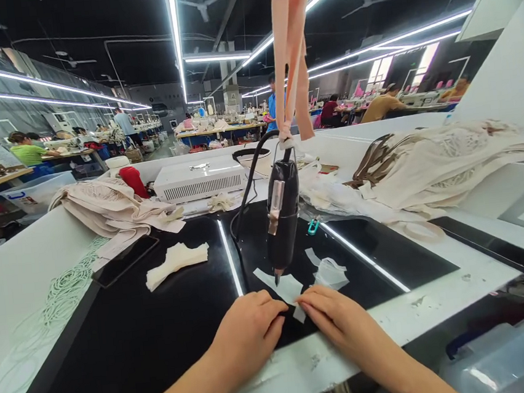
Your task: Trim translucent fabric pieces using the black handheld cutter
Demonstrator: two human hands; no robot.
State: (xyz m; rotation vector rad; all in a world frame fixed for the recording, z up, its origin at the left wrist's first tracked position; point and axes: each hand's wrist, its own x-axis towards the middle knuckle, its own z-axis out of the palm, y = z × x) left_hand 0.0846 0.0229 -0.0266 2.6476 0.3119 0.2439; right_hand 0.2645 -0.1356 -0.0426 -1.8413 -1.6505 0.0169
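A thin white fabric piece lies on the black board, under the pointed tip of a black hand tool with a metal lever, which resembles a glue gun. This tool hangs upright from knotted pink fabric strips. My left hand is closed at the left edge of the piece, thumb and forefinger together. From the right, my right hand pinches the same piece at its edge. Both hands partly cover it. Just beyond my right hand sit more sheer white pieces.
A stack of cream pieces and a dark phone lie left. Pale green cord is heaped along the left wall. Beige garments and more garments flank a white box. Teal snips lie near the tool.
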